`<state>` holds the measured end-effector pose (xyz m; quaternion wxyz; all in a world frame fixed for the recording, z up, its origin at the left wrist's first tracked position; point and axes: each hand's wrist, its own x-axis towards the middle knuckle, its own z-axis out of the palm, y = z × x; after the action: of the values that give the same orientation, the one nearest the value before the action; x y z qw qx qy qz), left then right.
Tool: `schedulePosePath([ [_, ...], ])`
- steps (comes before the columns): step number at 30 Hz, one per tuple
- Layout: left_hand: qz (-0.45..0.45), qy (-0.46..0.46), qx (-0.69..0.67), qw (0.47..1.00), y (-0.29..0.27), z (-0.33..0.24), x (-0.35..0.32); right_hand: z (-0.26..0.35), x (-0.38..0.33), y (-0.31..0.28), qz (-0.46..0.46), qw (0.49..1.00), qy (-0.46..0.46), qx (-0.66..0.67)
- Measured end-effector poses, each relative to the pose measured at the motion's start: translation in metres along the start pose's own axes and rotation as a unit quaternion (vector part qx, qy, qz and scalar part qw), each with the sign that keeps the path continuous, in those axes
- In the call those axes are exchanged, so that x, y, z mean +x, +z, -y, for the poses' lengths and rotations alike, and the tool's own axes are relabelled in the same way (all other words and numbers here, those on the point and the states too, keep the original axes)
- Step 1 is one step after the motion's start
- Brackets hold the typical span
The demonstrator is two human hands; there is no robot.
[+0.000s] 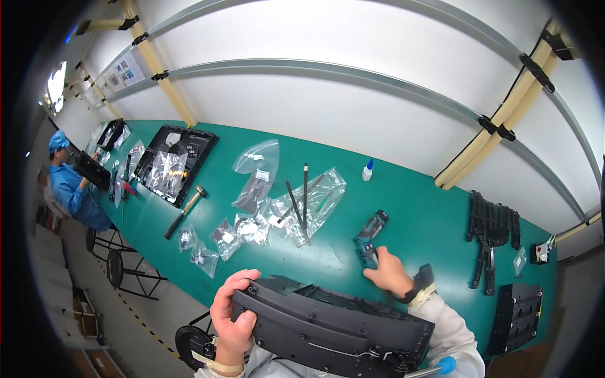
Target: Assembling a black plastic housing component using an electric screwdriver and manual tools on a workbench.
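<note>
My left hand (233, 318) grips the left end of a long black plastic housing (334, 321), thumb on its curved front face and fingers over the top. The housing is held tilted close to me, with screws and a thin metal rod along its lower edge. Farther out on the table lies a teal and black cordless drill (372, 238). My right hand (389, 273) is closed round its near end, though the housing and my forearm hide little of that grip. By my right sleeve shows a blue-ended tool (447, 365) with a metal shaft.
Clear bags of parts (255, 179) and black strips (305, 195) lie mid-table. A hammer (186, 212) and large black tray (173, 160) are left; a blue-capped bottle (367, 170) is behind. Black rails (491, 220) and a panel (517, 317) lie right. A person in blue (75, 189) works far left.
</note>
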<state>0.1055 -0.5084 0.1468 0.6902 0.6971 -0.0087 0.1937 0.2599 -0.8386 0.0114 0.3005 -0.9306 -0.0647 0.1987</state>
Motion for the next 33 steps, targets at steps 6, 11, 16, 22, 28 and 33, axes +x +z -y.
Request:
schedulePosePath([
  [6,0.002,-0.010,-0.020,1.000,0.006,-0.003,0.003,0.000,-0.019,-0.098,-0.086,0.903,0.016,0.421],
  [11,-0.002,-0.011,-0.079,0.997,0.010,-0.003,0.007,0.063,-0.102,-0.198,-0.185,0.734,-0.207,0.619],
  [16,0.019,0.004,-0.088,0.996,0.005,-0.004,0.008,0.115,-0.150,-0.228,-0.257,0.735,-0.341,0.527],
  [22,0.032,0.014,-0.086,0.996,0.002,-0.008,0.007,0.151,-0.167,-0.218,-0.235,0.714,-0.410,0.516],
  [28,0.079,-0.014,-0.083,0.993,-0.002,-0.014,0.008,0.211,-0.191,-0.201,-0.289,0.762,-0.359,0.454],
  [33,0.104,0.026,-0.022,0.994,-0.008,-0.018,0.018,0.226,-0.181,-0.182,-0.286,0.759,-0.394,0.433],
])
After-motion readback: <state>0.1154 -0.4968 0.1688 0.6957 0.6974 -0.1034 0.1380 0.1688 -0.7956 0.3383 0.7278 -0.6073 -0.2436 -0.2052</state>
